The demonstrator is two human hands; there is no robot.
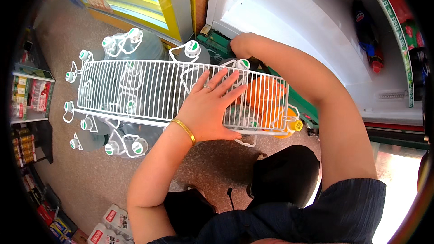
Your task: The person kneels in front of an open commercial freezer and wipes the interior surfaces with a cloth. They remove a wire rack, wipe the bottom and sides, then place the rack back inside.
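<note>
A white wire shelf rack (153,88) lies across the tops of several large clear water bottles (138,49) with white handles and caps. My left hand (212,101) rests on the rack's right half, fingers spread flat over the wires and thumb along its near edge. A gold bracelet (183,131) circles that wrist. My right hand (242,43) reaches down beyond the rack beside the green lower edge (214,40) of an open white cooler; its fingers are hidden. Beneath the rack's right end stands an orange container (266,97) beside a yellow cap (296,125).
The cooler's white interior (294,22) is at the upper right, with a dark bottle with a red cap (368,36) beside it. A yellow-framed glass-door fridge (167,4) stands at the far left. Stocked shelves (31,95) line the left; wrapped bottle packs (110,226) sit lower left.
</note>
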